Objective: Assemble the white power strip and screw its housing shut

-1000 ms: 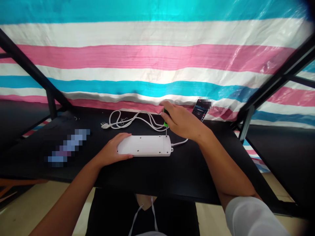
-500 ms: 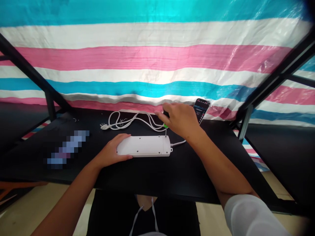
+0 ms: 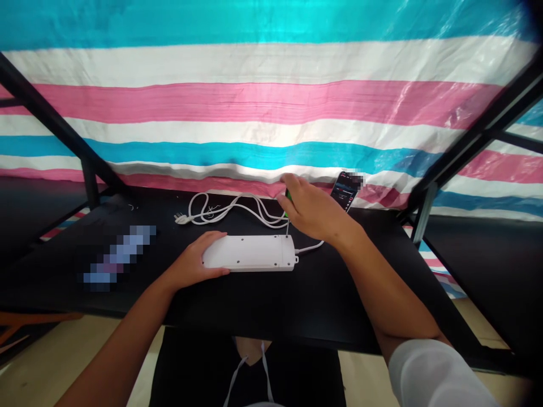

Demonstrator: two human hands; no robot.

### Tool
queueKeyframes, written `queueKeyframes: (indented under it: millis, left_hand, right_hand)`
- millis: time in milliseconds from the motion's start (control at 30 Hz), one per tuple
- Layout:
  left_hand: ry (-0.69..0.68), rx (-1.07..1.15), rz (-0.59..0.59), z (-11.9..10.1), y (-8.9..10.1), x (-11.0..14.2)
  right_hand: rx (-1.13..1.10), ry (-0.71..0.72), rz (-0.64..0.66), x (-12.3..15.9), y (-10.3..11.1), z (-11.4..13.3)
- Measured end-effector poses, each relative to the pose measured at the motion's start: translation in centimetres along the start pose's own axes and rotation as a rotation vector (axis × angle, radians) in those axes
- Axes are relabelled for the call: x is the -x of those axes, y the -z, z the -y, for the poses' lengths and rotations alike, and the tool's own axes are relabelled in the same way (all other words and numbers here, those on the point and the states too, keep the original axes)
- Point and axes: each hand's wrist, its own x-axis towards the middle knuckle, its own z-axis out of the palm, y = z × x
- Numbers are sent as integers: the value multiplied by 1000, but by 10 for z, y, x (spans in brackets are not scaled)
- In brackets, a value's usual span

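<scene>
A white power strip (image 3: 254, 251) lies on the black table, its face with several screw holes turned up. My left hand (image 3: 195, 263) grips its left end, thumb along the near side and fingers along the far side. Above the right end, my right hand (image 3: 316, 209) is closed around a screwdriver (image 3: 288, 212) with a green and black handle. The screwdriver stands nearly upright, its thin shaft reaching the hole at the strip's far right corner. From the right end runs a white cord (image 3: 311, 247), partly hidden by my right hand.
Behind the strip, the cord lies in loose loops (image 3: 237, 198), ending in a plug (image 3: 181, 218). A lit phone (image 3: 345, 192) leans at the table's back right. A blurred-out flat object (image 3: 121, 257) lies at left. A striped plastic sheet (image 3: 263, 102) hangs behind; black frame bars (image 3: 470, 141) slant at both sides.
My right hand has turned slightly on the screwdriver, and more of the green handle shows. The left hand and the power strip stay in place; the view has shifted a little.
</scene>
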Motion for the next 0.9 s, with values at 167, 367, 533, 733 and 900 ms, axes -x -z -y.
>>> queueKeyframes:
  millis: [167,367,533,733,900]
  left_hand:
    - [0,0,7,-1,1,0]
    - [8,1,3,-1,1,0]
    - [2,10,11,0,1,1]
    - [9,27,9,0,0,0]
    - [1,11,10,0,0,0]
  right_hand:
    - [144,-67,-3,0,1,-1]
    - [62,6,-10,-1,-1,0]
    - [210,-85,-15,-1,1,3]
    - [21,65,2,0,0,4]
    - [179,-61,-9,-1,1,5]
